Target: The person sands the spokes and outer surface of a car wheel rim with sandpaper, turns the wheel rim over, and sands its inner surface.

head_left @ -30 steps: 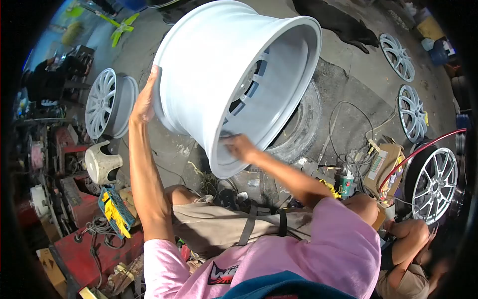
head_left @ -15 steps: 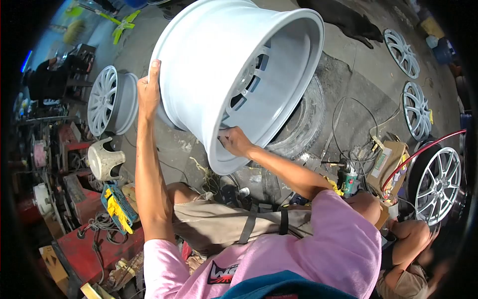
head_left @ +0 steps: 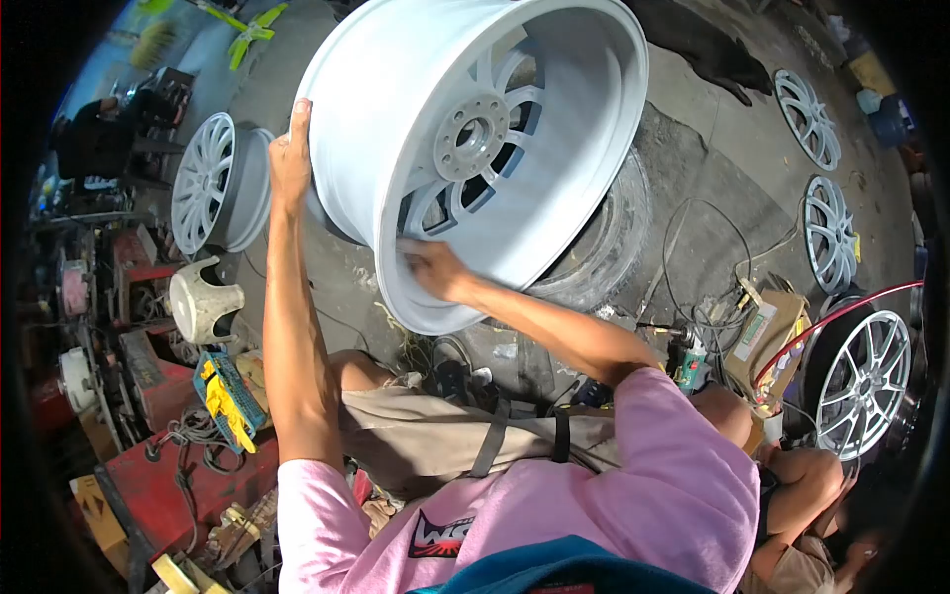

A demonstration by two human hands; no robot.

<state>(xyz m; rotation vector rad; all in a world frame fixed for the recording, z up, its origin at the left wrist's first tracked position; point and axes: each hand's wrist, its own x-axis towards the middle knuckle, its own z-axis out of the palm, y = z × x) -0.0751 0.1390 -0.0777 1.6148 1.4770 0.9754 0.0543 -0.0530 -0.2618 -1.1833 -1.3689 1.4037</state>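
A large pale grey-white wheel rim [head_left: 396, 84] tilts in front of me, its open barrel facing me and to the right. The spokes and hub show deep inside it. My left hand [head_left: 290, 158] is closed on the rim's left edge, thumb up along the lip. My right hand [head_left: 435, 272] reaches just inside the near lower lip, its fingers curled together against the inner wall. Motion blurs those fingertips, and whatever may be in them cannot be made out. A dusty tyre [head_left: 604, 247] lies on the floor under and to the right of the rim.
Another rim [head_left: 205, 188] stands at left by a white stool [head_left: 203, 302]. Further rims [head_left: 866, 381] line the right side. A power tool [head_left: 691, 364], cables and a cardboard box [head_left: 767, 332] lie at right. A dog [head_left: 712, 54] lies behind; a crouching person [head_left: 807, 485] is at lower right.
The rim has turned and tipped so more of its hub and spokes show. My right hand has slid left along the inner lip. My left hand keeps its hold on the edge.
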